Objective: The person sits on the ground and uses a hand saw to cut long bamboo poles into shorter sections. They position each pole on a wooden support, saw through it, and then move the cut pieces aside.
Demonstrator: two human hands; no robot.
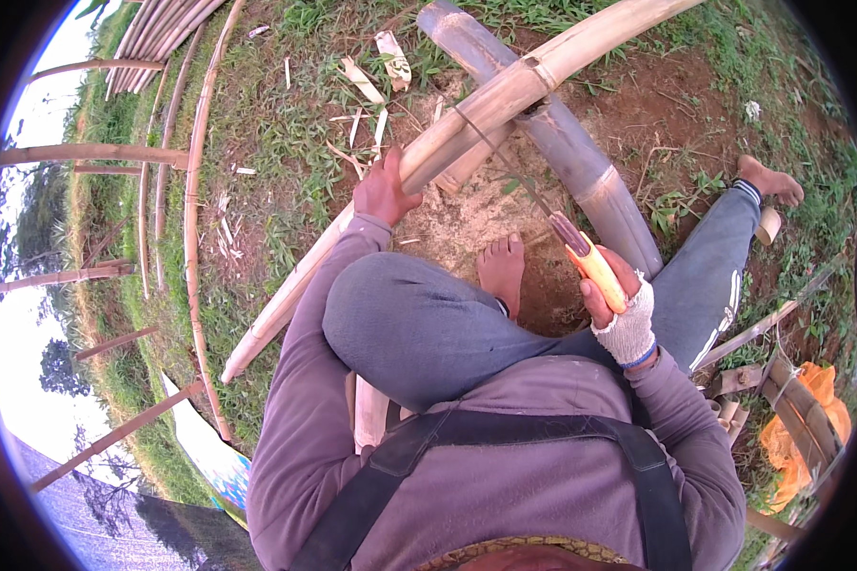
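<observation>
A long pale bamboo pole (581, 52) slants across in front of me, from the upper right down to the left. My left hand (388, 190), bare, grips it near the middle. Beneath it, crosswise, lies a thicker grey bamboo trunk (581, 152). In a white knitted glove with bare fingers, my right hand (624, 305) is closed around the yellow-and-dark handle of a saw (595, 266). Its thin blade, seen almost edge-on, reaches up and left to the pale pole, right of my left hand. Whether its teeth have cut into the pole cannot be made out.
Sawdust-like shavings (448, 238) and split bamboo pieces (393, 59) lie on the ground ahead. My bare foot (502, 271) rests below the poles. A bamboo rail frame (200, 171) runs along the left, with stacked poles (167, 38) behind. An orange plastic bag (786, 457) lies at lower right.
</observation>
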